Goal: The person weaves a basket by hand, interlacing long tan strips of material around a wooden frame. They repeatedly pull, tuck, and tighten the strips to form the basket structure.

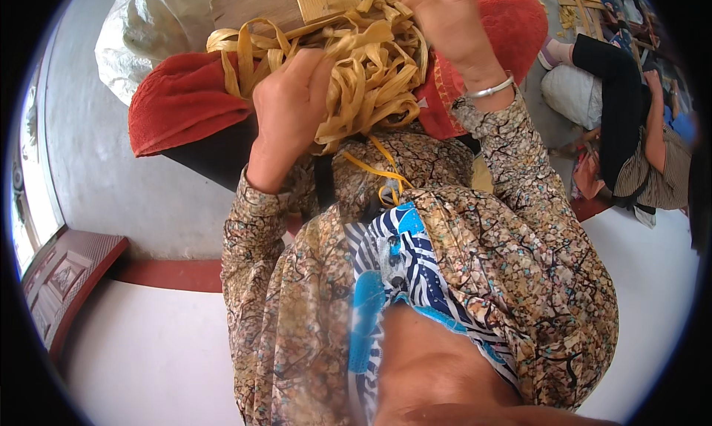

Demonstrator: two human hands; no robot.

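A tangled heap of flat tan strips (371, 77), like straw or dried leaf, lies on my lap. At its left side my left hand (293, 103) is closed, its knuckles up, with strips right beside it; whatever its fingers grip is hidden. My right hand (449, 25), with a silver bangle (491, 89) at the wrist, is raised over the far right of the heap. That hand is slightly blurred, and its fingertips run toward the top edge beside a bunched strip end (382, 0). Beyond the heap is a woven tan piece (325, 0) on a brown board (252, 7).
Red cloth covers (189, 100) bulge over my knees. A whitish plastic sack (141, 40) stands far left. At the right sits another person in dark trousers (604, 77), near a pale bundle (571, 92). A carved reddish wooden panel (70, 274) is at the left.
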